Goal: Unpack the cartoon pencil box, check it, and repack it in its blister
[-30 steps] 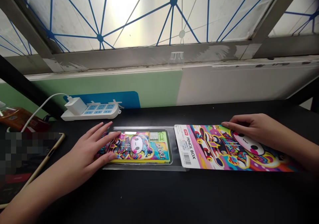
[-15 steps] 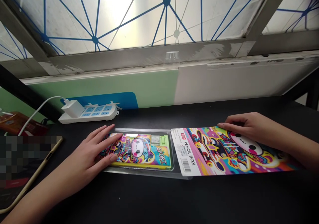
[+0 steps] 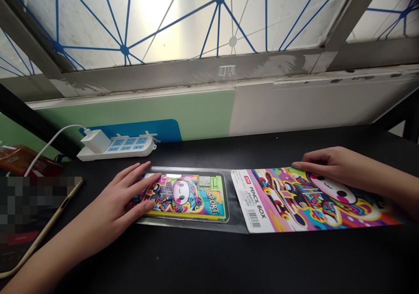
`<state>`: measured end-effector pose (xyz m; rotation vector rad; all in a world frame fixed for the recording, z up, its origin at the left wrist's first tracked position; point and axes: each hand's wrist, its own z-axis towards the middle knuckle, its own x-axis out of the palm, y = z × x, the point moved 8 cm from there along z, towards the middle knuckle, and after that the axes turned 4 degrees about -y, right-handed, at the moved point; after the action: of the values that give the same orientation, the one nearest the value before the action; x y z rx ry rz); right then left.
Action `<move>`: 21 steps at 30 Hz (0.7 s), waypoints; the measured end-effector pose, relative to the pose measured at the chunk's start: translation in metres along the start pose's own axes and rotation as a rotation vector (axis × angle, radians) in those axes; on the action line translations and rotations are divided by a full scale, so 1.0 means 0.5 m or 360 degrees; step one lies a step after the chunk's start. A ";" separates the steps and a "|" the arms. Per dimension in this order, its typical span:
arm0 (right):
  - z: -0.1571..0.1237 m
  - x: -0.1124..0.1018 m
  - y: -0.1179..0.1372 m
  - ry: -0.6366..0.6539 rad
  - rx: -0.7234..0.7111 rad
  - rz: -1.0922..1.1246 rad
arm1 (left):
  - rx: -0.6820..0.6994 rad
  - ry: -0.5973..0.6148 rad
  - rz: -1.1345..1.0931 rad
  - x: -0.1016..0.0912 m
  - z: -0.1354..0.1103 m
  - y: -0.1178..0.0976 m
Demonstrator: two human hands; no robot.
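Our printed card [image 3: 314, 204] has slid farther right of the pencil box [image 3: 185, 196], its far edge pinched by our right hand [image 3: 327, 165]; our left hand [image 3: 114, 198], spread, gripping nothing, rests fingers [image 3: 140, 211] on the box's left end.

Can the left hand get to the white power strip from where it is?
Probably yes. The left hand lies spread over one end of the pencil box, and the white power strip sits just past it, with only black tabletop showing between.
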<state>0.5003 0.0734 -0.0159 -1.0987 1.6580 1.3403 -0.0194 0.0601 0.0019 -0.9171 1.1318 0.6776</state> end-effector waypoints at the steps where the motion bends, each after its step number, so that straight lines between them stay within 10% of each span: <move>1: 0.001 0.000 -0.002 0.0000 0.0007 -0.0001 | 0.0008 0.0003 0.0007 0.001 0.000 0.000; 21: -0.013 -0.020 0.041 -0.0284 0.0037 -0.0004 | 0.0090 -0.0088 -0.0110 0.002 -0.013 -0.026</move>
<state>0.4848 0.0708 0.0021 -0.9385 1.5372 1.3721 -0.0110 0.0481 0.0036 -0.8801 1.0605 0.6080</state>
